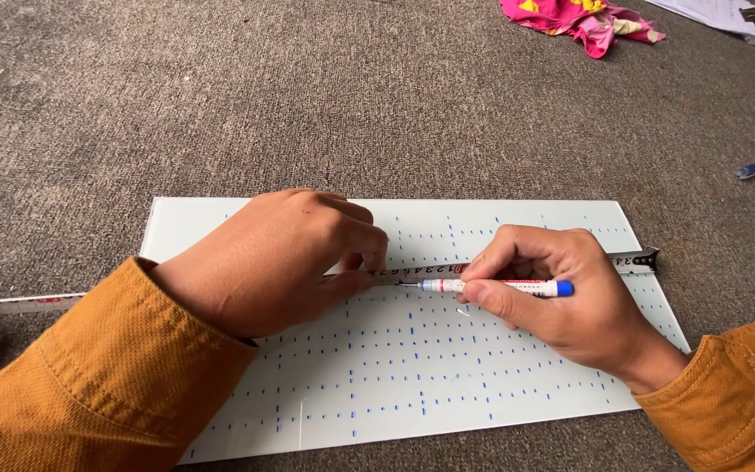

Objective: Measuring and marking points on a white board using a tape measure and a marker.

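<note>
Here the left hand (286, 258) lies palm-down on a metal ruler (635, 260), its fingers curled and their tips pressing the strip flat against a white panel (526, 218) — it grips nothing, only bears down. The ruler runs across the panel from side to side; one end sticks out past the panel's right edge and the other reaches off to the left over the carpet (308, 96). The right hand (561, 297) is closed around a marker (491, 286) with a white barrel and a blue end, held between thumb and fingers, nearly level, its tip touching the panel just beside the ruler's lower edge and close to the left fingertips. The panel lies flat on the grey carpet and is covered with rows of short blue dashes. Both wrists wear mustard-coloured sleeves (107, 376). Well apart at the top of the view lie a crumpled pink and yellow cloth (578, 17), some clipped papers (727, 13) and — further right on the carpet — a small blue object (748, 171), too small to tell.
</note>
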